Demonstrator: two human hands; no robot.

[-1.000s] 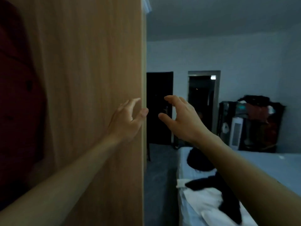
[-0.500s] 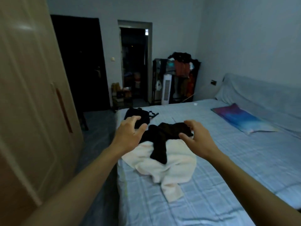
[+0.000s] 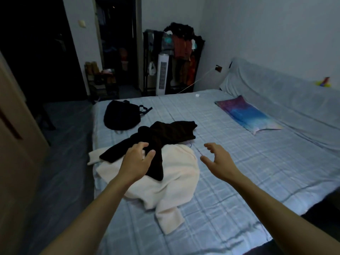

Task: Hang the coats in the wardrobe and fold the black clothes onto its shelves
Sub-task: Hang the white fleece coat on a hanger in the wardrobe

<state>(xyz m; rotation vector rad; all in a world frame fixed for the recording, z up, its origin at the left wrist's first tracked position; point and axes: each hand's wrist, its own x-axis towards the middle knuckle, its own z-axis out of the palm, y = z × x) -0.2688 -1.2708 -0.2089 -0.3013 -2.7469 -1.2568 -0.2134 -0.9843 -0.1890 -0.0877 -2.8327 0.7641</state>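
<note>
On the blue bed [image 3: 239, 181], the black top [image 3: 171, 133] lies sprawled over a cream sweater [image 3: 173, 181]; left hand [image 3: 137, 161] hovers right over it, right hand [image 3: 215, 159] off beside, both loosely spread and gripping nothing.

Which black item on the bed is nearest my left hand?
The black garment draped over the cream garment; your left hand is right over it. The black bag with straps lies farther back.

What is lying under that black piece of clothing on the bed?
A cream-white garment, spread on the blue checked bed cover. Its middle is covered by the black clothing, so I cannot tell whether anything else lies between them.
</note>
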